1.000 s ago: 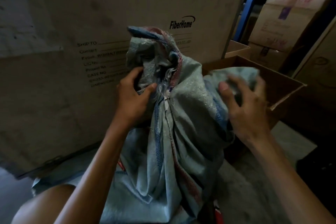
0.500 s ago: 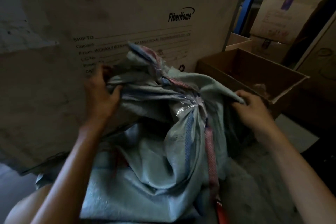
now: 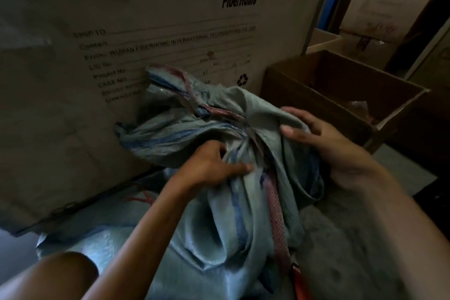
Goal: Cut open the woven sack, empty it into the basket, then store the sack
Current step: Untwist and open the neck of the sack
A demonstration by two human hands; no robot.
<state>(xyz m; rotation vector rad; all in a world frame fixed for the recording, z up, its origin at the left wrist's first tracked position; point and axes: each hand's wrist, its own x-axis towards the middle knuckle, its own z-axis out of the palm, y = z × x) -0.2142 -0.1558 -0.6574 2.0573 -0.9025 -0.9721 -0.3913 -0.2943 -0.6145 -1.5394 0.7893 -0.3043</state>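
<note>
A crumpled pale blue woven sack [image 3: 219, 221] with blue and red stripes lies bunched in front of me, its top folded over against a big cardboard box. My left hand [image 3: 214, 165] presses into the sack's middle, fingers closed on a fold of the fabric. At the sack's right side, my right hand [image 3: 323, 141] clasps the bunched material. No basket shows in view.
A tall cardboard box printed "FiberHome" [image 3: 146, 31] stands close behind the sack. An open brown carton [image 3: 341, 95] sits at the right, more stacked cartons [image 3: 379, 2] behind it. More pale woven sacking [image 3: 102, 234] lies flat under the sack. Grey floor [image 3: 341, 251] shows at the lower right.
The sack has been folded down lower and flatter. My left hand moved from its upper left edge to its middle; my right hand shifted inward on the right side.
</note>
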